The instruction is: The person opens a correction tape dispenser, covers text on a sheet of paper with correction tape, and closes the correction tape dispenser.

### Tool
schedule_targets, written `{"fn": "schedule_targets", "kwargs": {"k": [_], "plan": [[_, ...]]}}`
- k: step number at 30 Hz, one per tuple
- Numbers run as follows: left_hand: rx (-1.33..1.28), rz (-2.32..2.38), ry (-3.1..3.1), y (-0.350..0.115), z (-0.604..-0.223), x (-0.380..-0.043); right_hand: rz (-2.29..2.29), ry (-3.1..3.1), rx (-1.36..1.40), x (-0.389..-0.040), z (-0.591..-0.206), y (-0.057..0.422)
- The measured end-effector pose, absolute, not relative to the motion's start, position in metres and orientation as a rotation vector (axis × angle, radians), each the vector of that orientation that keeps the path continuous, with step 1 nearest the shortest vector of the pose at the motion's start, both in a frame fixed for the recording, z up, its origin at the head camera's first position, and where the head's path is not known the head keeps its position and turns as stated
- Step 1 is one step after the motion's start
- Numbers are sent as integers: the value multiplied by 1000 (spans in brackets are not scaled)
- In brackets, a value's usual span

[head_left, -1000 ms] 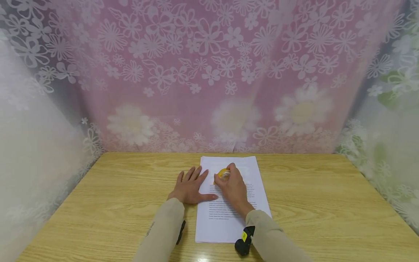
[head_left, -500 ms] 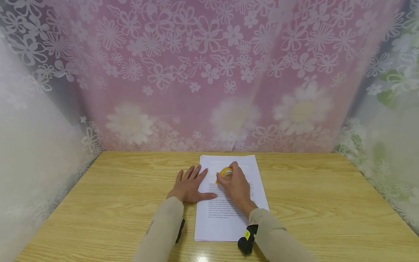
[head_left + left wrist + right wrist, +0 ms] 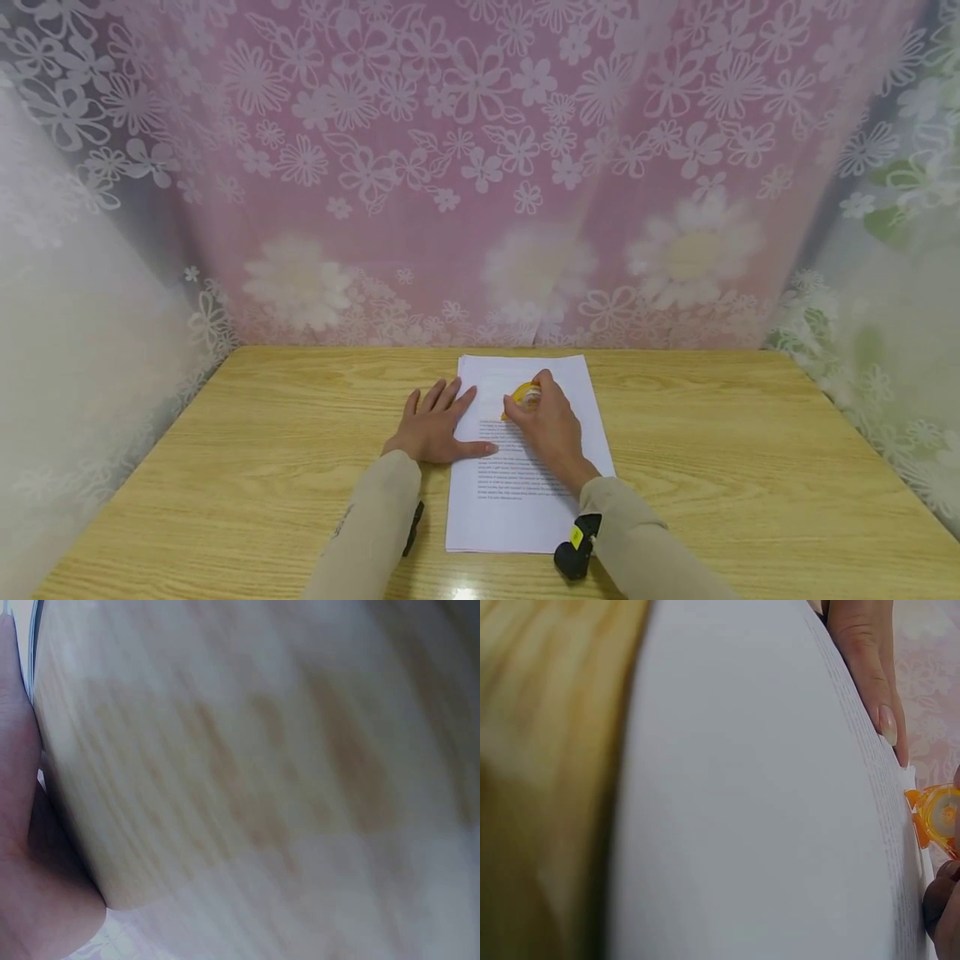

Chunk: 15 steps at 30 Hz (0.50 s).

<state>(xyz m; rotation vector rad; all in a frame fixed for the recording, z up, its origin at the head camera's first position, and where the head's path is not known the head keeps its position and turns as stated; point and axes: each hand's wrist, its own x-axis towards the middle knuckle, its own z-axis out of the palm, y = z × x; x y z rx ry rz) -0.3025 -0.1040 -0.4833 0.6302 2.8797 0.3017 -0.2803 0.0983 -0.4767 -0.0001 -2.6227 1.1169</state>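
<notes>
A stack of printed white paper [image 3: 495, 527] lies on the wooden table. My right hand [image 3: 553, 427] pinches an orange-yellow correction tape [image 3: 516, 400] between thumb and fingers, its tip at the top line of the dark text block. In the right wrist view the correction tape [image 3: 934, 814] shows its see-through case and round reel, partly covered by my fingers. Spread flat, my left hand [image 3: 431, 435] rests across the paper's left edge, thumb on the sheet beside the text. The left wrist view shows only part of that hand [image 3: 34, 840] and blurred table.
Wooden table surface [image 3: 712, 450] extends on both sides of the paper. Behind it hangs a pink flowered curtain [image 3: 420, 250], with pale curtains at left and right. A black wrist camera [image 3: 576, 550] on the right sleeve sits over the paper's lower right corner.
My right hand has slid a short way to the right over the paper, carrying the correction tape along the text's top line. The left hand holds its place.
</notes>
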Motion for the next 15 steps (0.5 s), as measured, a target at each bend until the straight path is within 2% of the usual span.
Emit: {"fn": "schedule_targets", "kwargs": {"k": [15], "plan": [[628, 242, 2864, -102, -466, -293, 1177, -2612, 41, -281, -477, 102]]}}
